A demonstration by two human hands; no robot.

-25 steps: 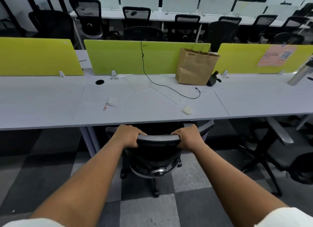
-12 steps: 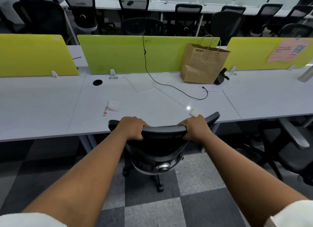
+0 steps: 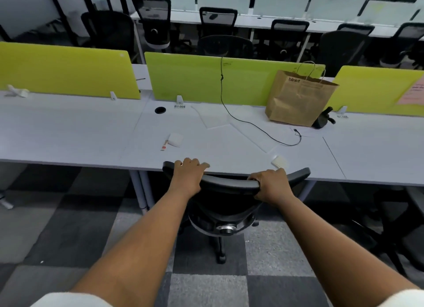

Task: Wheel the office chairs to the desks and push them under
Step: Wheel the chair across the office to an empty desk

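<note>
Both hands, left and right, grip the top rail of 1 chair, its back at the worktop edge, seat mostly underneath. Another chair on the right looks untucked.

matt plastic chair, brown paper bag

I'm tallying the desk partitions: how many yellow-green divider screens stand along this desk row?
3: left screen, middle screen behind the paper bag, right screen, cut off by the frame edge. More may lie outside view.
</note>
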